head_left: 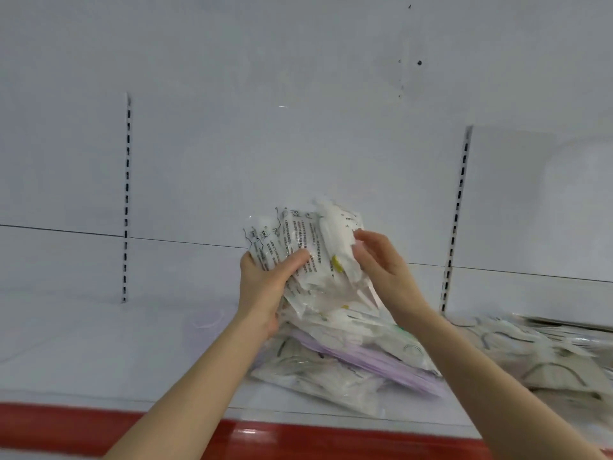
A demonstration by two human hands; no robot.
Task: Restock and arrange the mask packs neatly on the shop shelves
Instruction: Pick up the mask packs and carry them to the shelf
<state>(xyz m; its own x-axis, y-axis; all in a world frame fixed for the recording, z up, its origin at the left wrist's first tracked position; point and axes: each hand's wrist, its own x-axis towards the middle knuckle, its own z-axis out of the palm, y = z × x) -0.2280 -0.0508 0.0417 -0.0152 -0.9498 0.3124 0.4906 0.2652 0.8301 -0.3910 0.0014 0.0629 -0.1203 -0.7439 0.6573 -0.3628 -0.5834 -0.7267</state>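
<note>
At the far left, a slotted upright (127, 194) is running down the white back panel, and the shelf (99, 353) below it is lying bare up to its red front edge. Moving inward, the left hand (265, 280) is gripping a fanned bundle of mask packs (298, 240) from below, thumb lying across the printed front and fingers curled behind, holding it raised above the shelf. The right hand (381, 260) is meeting the bundle's right edge with bent fingers; whether it is pinching a pack or only steadying it cannot be told through the blur. Under both hands a loose pile (331, 376) of more packs is sprawling on the shelf, a lilac pack (371, 360) slanting through it, and further packs (547, 353) are lying to the right beyond the second upright (459, 210). The packs are probably light, limp and slippery in their clear film, likely sliding over one another, so squaring them by pressing on both side edges and gripping low across the whole stack seems the safest hold.
</note>
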